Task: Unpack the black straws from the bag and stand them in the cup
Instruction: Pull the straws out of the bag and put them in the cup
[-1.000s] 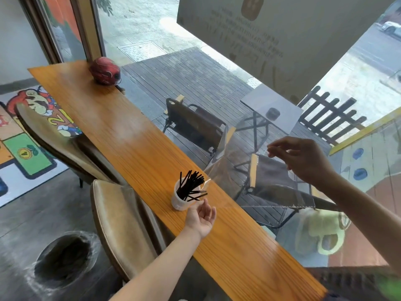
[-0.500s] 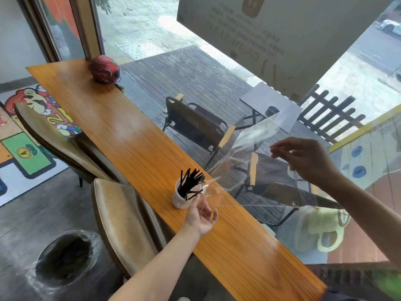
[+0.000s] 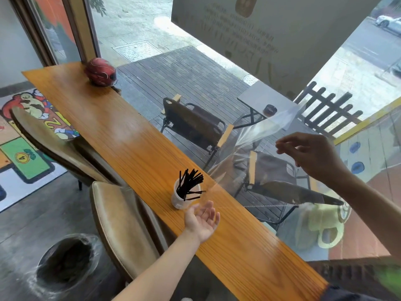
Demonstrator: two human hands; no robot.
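The right hand [image 3: 312, 157] is pinching the empty bag [image 3: 258, 135] aloft; the left hand [image 3: 202, 222], spread palm-up, is lying just near the cup [image 3: 180, 199] holding the straws [image 3: 189, 184].

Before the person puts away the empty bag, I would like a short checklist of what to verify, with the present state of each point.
1. Black straws are in the cup: ok, the bundle stands inside it.
2. Straws upright: not ok, they lean and fan out, and a few lie nearly level over the rim.
3. Clear bag is empty: cannot tell for sure; no straw shows through the film.
4. Right hand has a grip on the bag: ok, fingers pinch the film, held above the counter.
5. Left hand is free: ok, palm up and open beside the cup, holding nothing.
6. Cup stands steady on the wooden counter: ok, upright.
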